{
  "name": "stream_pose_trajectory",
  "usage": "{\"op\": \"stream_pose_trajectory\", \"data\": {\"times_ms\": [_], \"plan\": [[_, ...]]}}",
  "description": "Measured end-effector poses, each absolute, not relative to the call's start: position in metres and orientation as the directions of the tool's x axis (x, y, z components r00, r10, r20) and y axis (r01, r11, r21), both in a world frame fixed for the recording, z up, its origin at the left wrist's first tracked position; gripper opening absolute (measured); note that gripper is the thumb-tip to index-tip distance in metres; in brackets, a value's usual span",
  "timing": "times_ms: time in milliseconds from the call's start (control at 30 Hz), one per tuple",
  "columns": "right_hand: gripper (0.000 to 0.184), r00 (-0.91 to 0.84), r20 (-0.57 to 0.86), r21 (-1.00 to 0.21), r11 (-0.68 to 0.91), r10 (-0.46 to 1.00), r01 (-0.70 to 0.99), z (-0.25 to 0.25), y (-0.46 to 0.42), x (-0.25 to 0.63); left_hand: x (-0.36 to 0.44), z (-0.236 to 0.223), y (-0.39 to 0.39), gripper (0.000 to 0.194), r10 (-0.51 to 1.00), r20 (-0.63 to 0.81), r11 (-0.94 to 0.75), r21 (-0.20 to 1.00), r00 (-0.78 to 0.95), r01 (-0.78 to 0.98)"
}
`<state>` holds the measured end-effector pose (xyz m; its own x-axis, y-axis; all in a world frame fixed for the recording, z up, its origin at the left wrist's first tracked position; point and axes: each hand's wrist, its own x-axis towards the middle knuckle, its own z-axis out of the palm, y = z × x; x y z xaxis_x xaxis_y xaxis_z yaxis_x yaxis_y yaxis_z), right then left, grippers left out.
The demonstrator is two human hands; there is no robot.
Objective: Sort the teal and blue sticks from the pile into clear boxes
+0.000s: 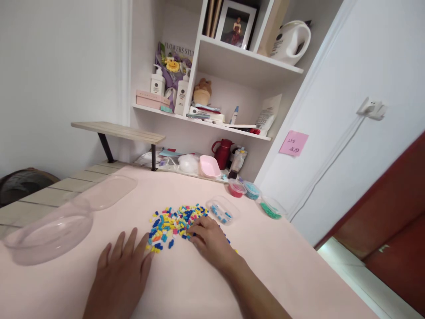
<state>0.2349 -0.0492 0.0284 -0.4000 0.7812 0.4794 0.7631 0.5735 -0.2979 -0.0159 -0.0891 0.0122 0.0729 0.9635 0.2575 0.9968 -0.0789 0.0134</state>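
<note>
A loose pile of small coloured bricks (pixel 166 221), mostly yellow, blue and white with some pink and orange, lies on the pale pink tabletop (pixel 186 283). My right hand (pixel 207 239) reaches into the right side of the pile, its fingers bent and drawn together; whatever is between the fingertips is hidden. To the left of the pile my left hand (pixel 121 270) rests flat with fingers spread, the thumb and index close to the nearest bricks. Just beyond my right hand sits a small clear container (pixel 229 208) with several blue bricks inside.
Lidded tubs hold red (pixel 237 189), blue (pixel 252 190) and green pieces (pixel 271 209) along the back right edge. A large clear container (pixel 49 235) and a clear lid (pixel 109 192) are at left. Behind stand a pink tray (pixel 210 166), a red jug (pixel 222 153) and a small raised shelf (pixel 117 130).
</note>
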Motion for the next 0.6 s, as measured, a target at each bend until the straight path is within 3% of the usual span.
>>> {"op": "stream_pose_trajectory", "data": {"times_ms": [600], "plan": [[0.023,-0.38,0.444,-0.357,0.549,0.811,0.755,0.0297,-0.0523,0.239,-0.0142,0.0178,-0.091,0.053,0.966,0.248,-0.081,0.036,0.07,0.996]]}}
